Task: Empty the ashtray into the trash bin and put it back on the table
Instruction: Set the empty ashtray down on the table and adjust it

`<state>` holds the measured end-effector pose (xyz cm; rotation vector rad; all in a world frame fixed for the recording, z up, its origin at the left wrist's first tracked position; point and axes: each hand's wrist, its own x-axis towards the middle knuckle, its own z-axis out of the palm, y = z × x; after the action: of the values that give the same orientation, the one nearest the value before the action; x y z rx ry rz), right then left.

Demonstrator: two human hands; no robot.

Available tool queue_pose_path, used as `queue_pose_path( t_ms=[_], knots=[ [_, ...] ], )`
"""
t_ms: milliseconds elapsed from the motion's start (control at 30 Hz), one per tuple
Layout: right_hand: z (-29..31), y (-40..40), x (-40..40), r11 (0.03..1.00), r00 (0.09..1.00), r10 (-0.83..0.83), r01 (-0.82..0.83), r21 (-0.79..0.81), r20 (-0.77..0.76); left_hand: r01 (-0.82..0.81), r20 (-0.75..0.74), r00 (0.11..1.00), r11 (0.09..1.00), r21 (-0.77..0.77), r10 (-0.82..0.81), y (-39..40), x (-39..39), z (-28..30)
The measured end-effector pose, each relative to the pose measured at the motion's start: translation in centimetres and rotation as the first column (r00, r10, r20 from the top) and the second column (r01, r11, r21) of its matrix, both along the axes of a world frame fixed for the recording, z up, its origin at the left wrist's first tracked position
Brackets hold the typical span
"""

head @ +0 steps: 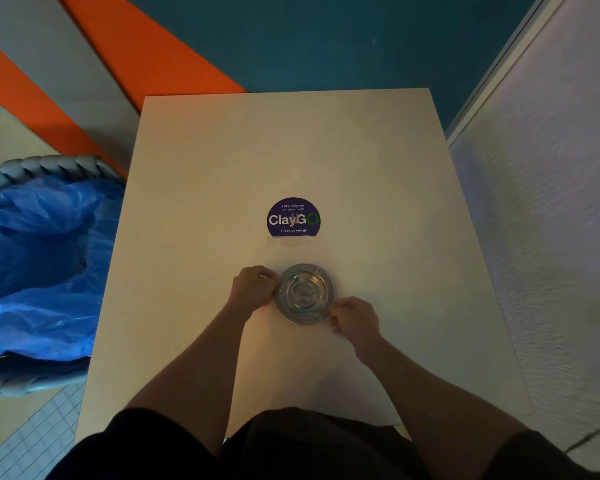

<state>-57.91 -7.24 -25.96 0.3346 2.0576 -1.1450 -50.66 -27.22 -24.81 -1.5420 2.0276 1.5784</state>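
Note:
A round metal ashtray (305,293) sits flat on the pale table (378,188), just below a purple round sticker. Its bowl looks bare, with ringed grooves showing. My left hand (253,287) pinches the ashtray's left rim. At the lower right rim, the fingers of my right hand (355,322) close on the edge. The trash bin (35,271), grey with a woven rim and a blue plastic liner, stands on the floor left of the table.
A purple "ClayGo" sticker (293,217) marks the table's middle. A white textured wall (551,220) runs along the table's right side. Orange, grey and teal floor lies beyond the far edge.

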Motion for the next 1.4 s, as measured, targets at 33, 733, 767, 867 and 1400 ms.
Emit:
queue_pose_path(
  t_ms=[33, 733, 767, 867, 1400],
  knots=[
    [0.1, -0.2, -0.1, 1.000, 1.000, 0.016, -0.016, 0.012, -0.012, 0.006, 0.008, 1.000, 1.000, -0.005, -0.006, 0.1, 0.1, -0.1],
    [0.8, -1.7, -3.4, 0.973, 0.975, 0.217, -0.212, 0.086, -0.053, -0.144, 0.061, 0.989, 0.975, 0.167, 0.136, 0.7, 3.3, 0.3],
    [0.8, -1.5, -3.3, 0.972, 0.973, 0.223, -0.219, 0.087, -0.050, -0.140, 0.053, 0.990, 0.976, 0.167, 0.133, 0.8, 3.3, 0.2],
    [0.8, -1.3, -2.7, 0.967, 0.969, 0.242, -0.236, 0.094, -0.051, -0.098, 0.045, 0.995, 0.985, 0.141, 0.093, 1.0, 3.3, 0.1],
    [0.9, -0.8, -2.2, 0.972, 0.972, 0.230, -0.227, 0.068, -0.053, -0.145, 0.008, 0.989, 0.982, 0.124, 0.145, 1.5, 3.8, -0.1]
  ],
)
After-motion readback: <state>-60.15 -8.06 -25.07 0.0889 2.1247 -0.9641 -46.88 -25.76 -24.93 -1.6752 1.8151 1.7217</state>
